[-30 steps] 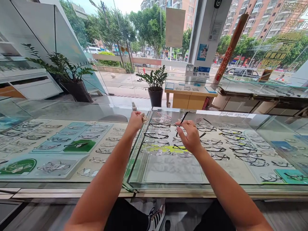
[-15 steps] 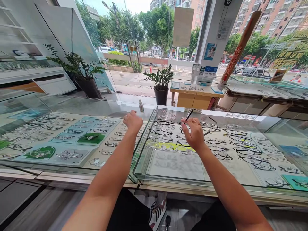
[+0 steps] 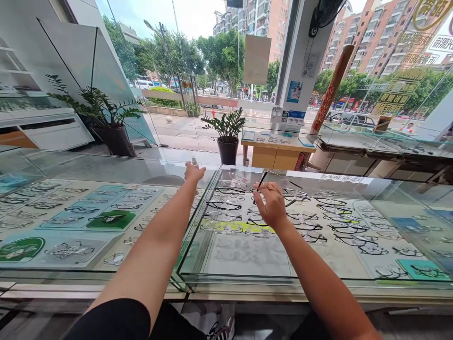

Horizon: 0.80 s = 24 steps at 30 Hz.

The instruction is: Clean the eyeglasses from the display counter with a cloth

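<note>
Glasses (image 3: 262, 178): held in the right hand (image 3: 272, 202), over the glass top of the right-hand case (image 3: 247, 276); one dark arm is tipped upward, the other is stretched out to the right. Whether the case top is touched cannot be told.

Weight and stiffness: judged very light, with thin arms that would be bent or sprung at the hinges if pressed hard.

Surface: lenses likely to be smudged or scratched if fingered; the arms are probably smooth and a little slippery.

Where to hold: best gripped lightly at the rim or near a hinge, with the lenses left untouched.

Right hand: closed lightly, the glasses being pinched between thumb and fingers.

Left hand (image 3: 195, 173): stretched far forward, thumb and forefinger held wide at the small bottle; whether it is touched cannot be told.

Bottle (image 3: 194, 161): seen upright and partly covered by the left hand, near the far edge of the left-hand case (image 3: 71, 274); judged light, smooth and best taken around its body.

Spectacles on display (image 3: 223, 206): laid in rows inside the case, beneath the right hand.

Beyond: a potted plant (image 3: 226, 127) is seen past the cases.
</note>
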{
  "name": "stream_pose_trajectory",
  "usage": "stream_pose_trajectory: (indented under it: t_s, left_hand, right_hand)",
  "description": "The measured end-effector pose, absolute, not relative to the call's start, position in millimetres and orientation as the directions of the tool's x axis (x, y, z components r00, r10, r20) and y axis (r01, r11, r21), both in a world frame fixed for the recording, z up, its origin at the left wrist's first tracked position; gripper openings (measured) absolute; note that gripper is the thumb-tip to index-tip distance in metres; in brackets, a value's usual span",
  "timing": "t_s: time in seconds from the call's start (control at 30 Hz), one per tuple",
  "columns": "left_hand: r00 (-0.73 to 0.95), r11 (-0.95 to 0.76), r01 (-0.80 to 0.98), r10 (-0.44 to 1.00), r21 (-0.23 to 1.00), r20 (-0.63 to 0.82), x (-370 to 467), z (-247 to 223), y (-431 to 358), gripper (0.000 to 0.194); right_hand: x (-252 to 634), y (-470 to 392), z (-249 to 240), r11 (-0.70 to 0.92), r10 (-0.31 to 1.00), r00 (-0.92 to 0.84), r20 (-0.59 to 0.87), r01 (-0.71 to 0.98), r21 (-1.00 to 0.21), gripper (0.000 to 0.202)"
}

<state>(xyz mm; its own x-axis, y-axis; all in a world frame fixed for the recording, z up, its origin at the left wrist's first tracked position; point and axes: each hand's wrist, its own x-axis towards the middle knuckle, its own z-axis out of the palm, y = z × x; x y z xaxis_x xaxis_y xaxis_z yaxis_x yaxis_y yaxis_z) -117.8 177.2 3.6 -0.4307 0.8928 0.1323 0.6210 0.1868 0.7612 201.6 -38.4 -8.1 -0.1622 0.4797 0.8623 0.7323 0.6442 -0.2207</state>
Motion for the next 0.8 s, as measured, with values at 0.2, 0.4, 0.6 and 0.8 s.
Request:
stream_pose_trajectory:
  t_s: [0.2,0.4,0.6,0.8]
  left_hand:
    - [-0.483,0.184,0.471,0.872,0.863,0.078,-115,7,156,0.034]
    - [-0.313,-0.076,0.284,0.935,0.956,0.167,-87,27,123,0.011]
    - [0.048,-0.172,0.018,0.984,0.985,0.171,-40,29,54,0.05]
    - [0.507,0.071,-0.357,0.852,0.932,0.129,-32,34,4,0.084]
  right_hand:
    - [205,-33,-10,0.609,0.549,-0.151,0.822,0.746,-0.269,0.03]
    - [207,-35,-5,0.638,0.568,-0.079,0.819,0.671,-0.378,0.032]
    - [210,-36,-2,0.651,0.616,-0.046,0.787,0.593,-0.474,0.031]
    - [204,-49,3,0.687,0.644,-0.133,0.753,0.533,-0.494,0.032]
